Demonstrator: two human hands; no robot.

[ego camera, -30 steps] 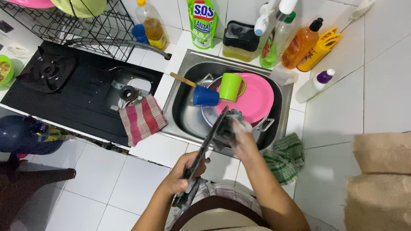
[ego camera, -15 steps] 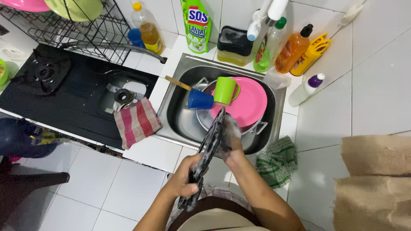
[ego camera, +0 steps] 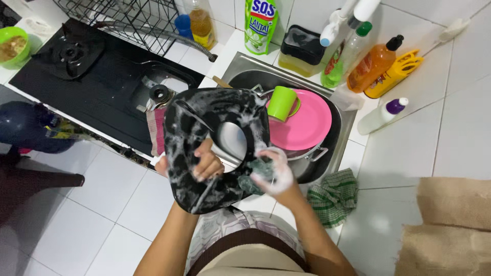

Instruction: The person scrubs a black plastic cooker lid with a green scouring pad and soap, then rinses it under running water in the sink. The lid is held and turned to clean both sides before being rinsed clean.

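Note:
A flat black stove-top plate with a round hole in its middle is held face-up over the sink's front edge, streaked with white foam. My left hand grips its near left part, fingers curled over the surface. My right hand, covered in suds, presses a dark green sponge against the plate's right rim. In the steel sink behind lie a pink plate and a green mug.
A black gas stove sits left of the sink, with a striped cloth at its edge. Several bottles of soap and cleaner line the back wall. A green checked rag lies on the white tiled counter to the right.
The black plate was held edge-on, pointing toward the sink. It has turned flat so its foamy face shows, and my right hand has moved to its right rim.

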